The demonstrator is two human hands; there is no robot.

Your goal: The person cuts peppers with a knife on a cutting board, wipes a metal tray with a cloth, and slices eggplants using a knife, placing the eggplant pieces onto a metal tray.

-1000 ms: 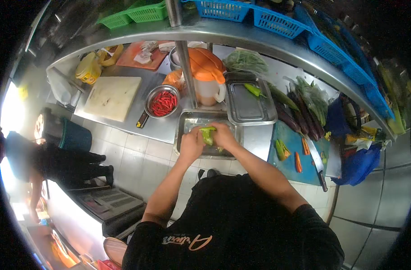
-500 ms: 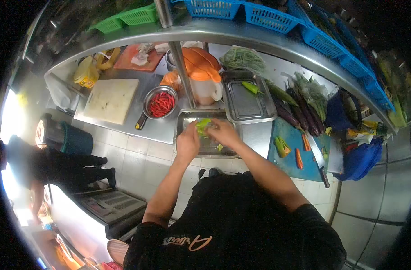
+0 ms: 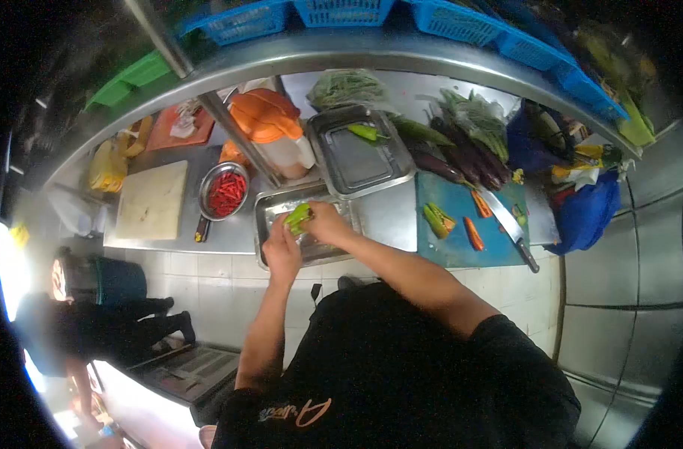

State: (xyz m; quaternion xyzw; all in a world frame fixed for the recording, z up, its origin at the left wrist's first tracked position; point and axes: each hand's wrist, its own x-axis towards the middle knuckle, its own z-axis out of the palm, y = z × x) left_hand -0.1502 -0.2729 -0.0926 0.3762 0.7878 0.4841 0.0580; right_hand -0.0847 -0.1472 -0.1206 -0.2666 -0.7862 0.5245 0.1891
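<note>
Over a metal tray [image 3: 264,236] on the counter, my left hand [image 3: 283,253] is closed on a green pepper [image 3: 297,218]. My right hand [image 3: 326,223] grips the same pepper from the other side. Behind and to the right stands a second metal tray [image 3: 356,169] with a whole green pepper [image 3: 364,132] in it. A metal bowl of red chillies [image 3: 225,192] is left of my hands. On the blue cutting board [image 3: 446,256] at the right lie a cut green pepper [image 3: 438,221], red pieces [image 3: 474,233] and a knife [image 3: 504,216].
A white board [image 3: 151,200] lies at the left. An orange-lidded jug [image 3: 270,138] stands by the shelf post [image 3: 240,141]. Eggplants [image 3: 472,161] and bagged greens [image 3: 476,120] are at the back right. Another person [image 3: 95,329] is at the far left. A metal shelf edge [image 3: 356,63] spans above.
The view has shifted right, so the counter items appear further left. The green pepper has turned between my hands, and my right hand has closed in on it.
</note>
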